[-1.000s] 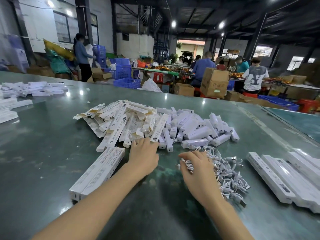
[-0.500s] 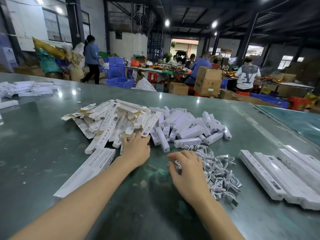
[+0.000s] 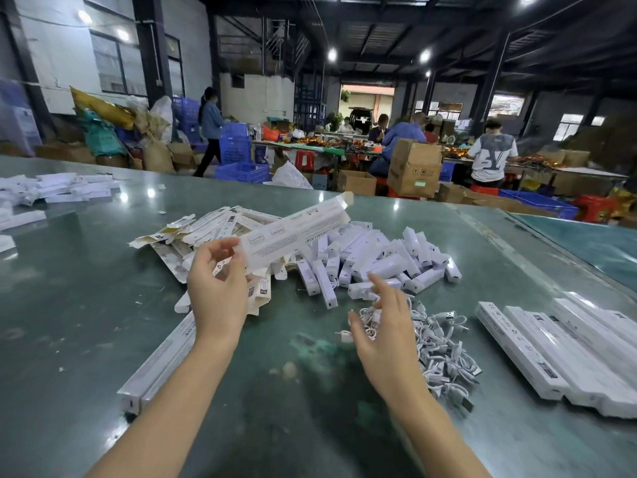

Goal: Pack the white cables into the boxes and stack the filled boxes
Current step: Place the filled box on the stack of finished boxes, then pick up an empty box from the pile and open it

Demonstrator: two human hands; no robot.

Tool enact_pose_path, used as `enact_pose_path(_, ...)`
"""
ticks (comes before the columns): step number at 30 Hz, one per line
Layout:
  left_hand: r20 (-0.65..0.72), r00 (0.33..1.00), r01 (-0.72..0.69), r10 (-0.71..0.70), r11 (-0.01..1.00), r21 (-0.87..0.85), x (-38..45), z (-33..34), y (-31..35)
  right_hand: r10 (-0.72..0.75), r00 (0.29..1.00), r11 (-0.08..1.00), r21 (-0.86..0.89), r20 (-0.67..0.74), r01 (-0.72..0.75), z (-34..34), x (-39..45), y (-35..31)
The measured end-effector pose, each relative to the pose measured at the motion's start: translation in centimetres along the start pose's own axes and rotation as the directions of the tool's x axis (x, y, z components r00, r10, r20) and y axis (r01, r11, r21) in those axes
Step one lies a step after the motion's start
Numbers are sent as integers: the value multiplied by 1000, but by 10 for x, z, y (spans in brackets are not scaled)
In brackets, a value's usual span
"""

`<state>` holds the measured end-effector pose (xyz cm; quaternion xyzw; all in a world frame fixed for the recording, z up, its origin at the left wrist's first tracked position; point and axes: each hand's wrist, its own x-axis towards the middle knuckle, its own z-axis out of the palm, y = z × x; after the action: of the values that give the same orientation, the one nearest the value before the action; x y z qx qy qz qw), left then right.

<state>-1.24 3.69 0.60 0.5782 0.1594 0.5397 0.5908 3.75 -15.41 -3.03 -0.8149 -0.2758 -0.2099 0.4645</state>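
Across the green tabletop [image 3: 86, 305] lie several white heaps. Flat, unfolded box sleeves [image 3: 206, 232] pile up beyond the left hand [image 3: 217, 288], and just right of them sits a mound of small white blocks [image 3: 382, 260]. Nearer, under and beside the right hand [image 3: 382, 336], spreads a tangle of white cables [image 3: 437, 343]. Long filled boxes [image 3: 558, 350] lie side by side at the right, running from near right toward far left, and two more long boxes [image 3: 162, 357] lie under the left forearm, pointing away and to the right.

Left fingers pinch the near end of one long box [image 3: 293, 232], lifted clear of the heaps; its long axis rises toward the far right, and its far end flap stands open. Right fingers are spread and loosely curled over the cable tangle, with a cable plug at the fingertips; whether they grip it I cannot tell.

Bare tabletop stays free at the near edge between the forearms and along the far left side. Beyond the far edge stand cardboard cartons [image 3: 415, 170], blue crates [image 3: 241, 170] and seated workers [image 3: 491, 157].
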Motion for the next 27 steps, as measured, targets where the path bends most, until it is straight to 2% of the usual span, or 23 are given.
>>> enact_pose_path(2,61,998,-3,3,1000,-13,0,-2,3,-9,997,1000,-14,-74,8,-4,2,-2)
enact_pose_path(4,161,987,-25,21,999,25,0,-3,6,-78,987,989,-138,-138,59,-10,6,-3)
enact_pose_path(7,334,942,-80,41,991,104,0,1,10,-169,981,950,-282,-96,136,-17,9,-4)
enact_pose_path(9,425,904,-95,46,991,95,-1,5,14,-158,987,939,-314,-33,139,-18,9,-1)
enact_pose_path(12,483,873,-96,64,994,43,0,11,20,-185,982,914,-374,-36,159,-15,7,3)
enact_pose_path(14,476,879,-13,22,1000,-22,1,16,21,-201,976,930,-329,-86,163,-13,8,4)
enact_pose_path(15,476,878,98,-44,991,-89,0,18,22,-186,976,950,-273,-110,151,-13,9,3)
enact_pose_path(17,550,813,358,-190,909,-215,-4,21,21,-125,980,986,-133,-156,104,-14,11,1)
enact_pose_path(18,603,768,431,-217,871,-235,-5,23,19,-87,983,995,-63,-160,78,-14,12,0)
enact_pose_path(20,679,703,478,-211,847,-232,-10,26,18,-32,995,998,48,-92,37,-13,12,-3)
enact_pose_path(21,688,696,488,-207,839,-241,-12,28,18,-25,999,997,70,-44,28,-13,12,-3)
enact_pose_path(24,601,752,523,-272,801,-293,-11,36,19,-47,999,998,43,15,47,-13,11,-6)
enact_pose_path(27,471,783,579,-407,754,-311,-6,44,14,-114,993,992,-58,-9,113,-12,8,-10)
